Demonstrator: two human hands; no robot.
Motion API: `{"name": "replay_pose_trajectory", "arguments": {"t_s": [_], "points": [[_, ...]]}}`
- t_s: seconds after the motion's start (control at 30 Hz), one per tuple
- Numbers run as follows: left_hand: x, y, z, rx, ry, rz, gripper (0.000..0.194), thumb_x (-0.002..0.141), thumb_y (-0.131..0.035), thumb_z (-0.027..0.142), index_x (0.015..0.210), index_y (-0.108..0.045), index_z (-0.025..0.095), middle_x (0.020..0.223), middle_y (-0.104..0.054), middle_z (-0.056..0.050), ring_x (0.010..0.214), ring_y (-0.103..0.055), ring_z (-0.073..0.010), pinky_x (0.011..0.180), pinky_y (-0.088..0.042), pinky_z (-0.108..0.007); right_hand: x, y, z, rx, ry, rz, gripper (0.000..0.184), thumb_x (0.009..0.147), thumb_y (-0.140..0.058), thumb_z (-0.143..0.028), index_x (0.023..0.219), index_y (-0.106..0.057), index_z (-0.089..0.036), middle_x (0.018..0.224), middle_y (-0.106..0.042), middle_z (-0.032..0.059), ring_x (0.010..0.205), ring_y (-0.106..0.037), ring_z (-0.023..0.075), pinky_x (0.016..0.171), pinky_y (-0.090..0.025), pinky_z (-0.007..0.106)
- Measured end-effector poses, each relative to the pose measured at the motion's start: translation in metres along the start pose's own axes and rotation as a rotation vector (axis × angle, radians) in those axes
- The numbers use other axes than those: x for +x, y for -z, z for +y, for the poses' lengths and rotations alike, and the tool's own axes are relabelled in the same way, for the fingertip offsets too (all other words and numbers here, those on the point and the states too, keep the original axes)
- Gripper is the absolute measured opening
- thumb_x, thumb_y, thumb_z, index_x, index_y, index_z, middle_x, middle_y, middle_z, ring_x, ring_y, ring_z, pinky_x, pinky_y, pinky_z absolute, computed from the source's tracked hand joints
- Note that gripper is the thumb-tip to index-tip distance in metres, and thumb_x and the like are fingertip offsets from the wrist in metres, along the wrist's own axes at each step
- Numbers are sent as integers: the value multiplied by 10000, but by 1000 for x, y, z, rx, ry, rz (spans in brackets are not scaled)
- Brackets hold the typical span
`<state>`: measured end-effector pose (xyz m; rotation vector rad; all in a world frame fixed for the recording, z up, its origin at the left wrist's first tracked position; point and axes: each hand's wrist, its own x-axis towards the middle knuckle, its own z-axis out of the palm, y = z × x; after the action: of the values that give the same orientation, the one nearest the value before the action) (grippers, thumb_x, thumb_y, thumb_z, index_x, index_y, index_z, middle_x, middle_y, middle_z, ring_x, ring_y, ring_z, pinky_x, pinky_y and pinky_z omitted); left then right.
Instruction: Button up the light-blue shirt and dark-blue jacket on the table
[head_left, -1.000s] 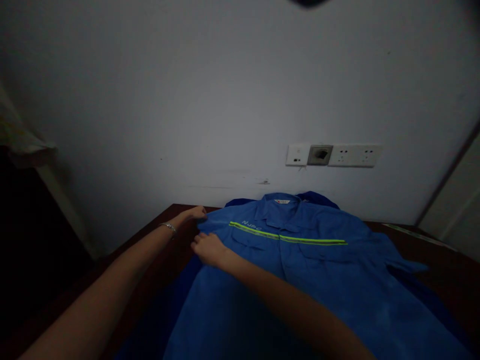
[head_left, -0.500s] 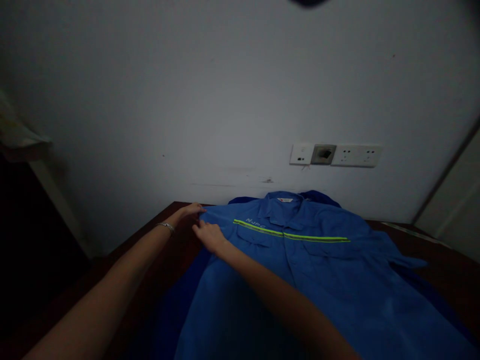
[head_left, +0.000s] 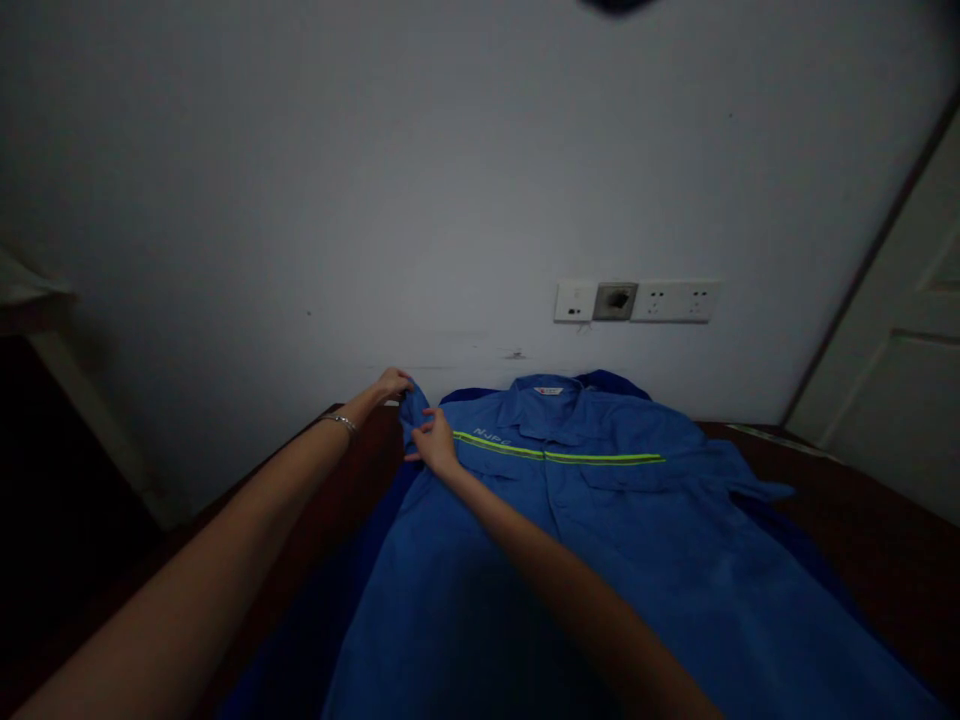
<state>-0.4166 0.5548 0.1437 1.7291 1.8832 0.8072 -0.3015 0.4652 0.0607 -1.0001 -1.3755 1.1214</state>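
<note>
A light blue work shirt (head_left: 600, 520) with a yellow-green chest stripe and white lettering lies front up, its collar toward the wall. My left hand (head_left: 394, 383) pinches the outer top edge of the shirt's left-side sleeve (head_left: 414, 408), which is raised and bunched. On the lower part of that same sleeve, my right hand (head_left: 436, 442) grips the cloth with some fingers spread; the exact fingertip contact is partly hidden. Under the shirt, a darker blue garment (head_left: 360, 560) shows along its left side and behind the collar.
The dark red-brown tabletop (head_left: 322, 500) runs up to a pale wall (head_left: 337, 200). Wall sockets and a switch (head_left: 637, 302) sit above the collar. A whitish door (head_left: 907, 370) is at the right, and a dark piece of furniture (head_left: 67, 430) at the left.
The sleeve, flat before, is now lifted and bunched between my hands. My left hand has risen slightly with its edge. The view has turned a little to the right.
</note>
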Motion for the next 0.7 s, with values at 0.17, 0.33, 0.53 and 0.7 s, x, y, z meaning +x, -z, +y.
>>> {"name": "replay_pose_trajectory", "arguments": {"t_s": [0.17,0.33,0.53,0.7], "points": [[5,-29,45,134,-90,-2,380,681,-576,107,1061,-573,105,727,-640,-41,637,-590,-128,543,-462,-193,-9,27,-6,160,-134,43,371,677,-517,-93,976,-344,-227,732,-439,-58,551,-576,92,392,-529,234],[-2,-70,72,285,-193,-12,283,614,-609,100,894,-652,107,787,-659,-61,773,-613,-182,662,-477,-220,-25,67,-2,-63,-43,10,349,644,-518,-85,919,-351,-221,676,-458,-80,462,-567,94,318,-471,194],[-17,-110,87,341,-258,1,292,629,-567,91,909,-648,115,952,-657,-88,929,-592,-196,756,-457,-208,-41,104,5,-282,-4,-58,202,625,-511,-47,763,-442,-178,561,-490,-71,402,-522,74,288,-424,143],[-22,-129,95,305,-175,-102,249,679,-534,135,898,-648,106,742,-670,-78,660,-637,-176,578,-487,-217,-50,125,-2,-239,-193,-68,199,647,-498,-13,769,-456,-165,508,-513,-65,417,-550,94,327,-466,176]]}}
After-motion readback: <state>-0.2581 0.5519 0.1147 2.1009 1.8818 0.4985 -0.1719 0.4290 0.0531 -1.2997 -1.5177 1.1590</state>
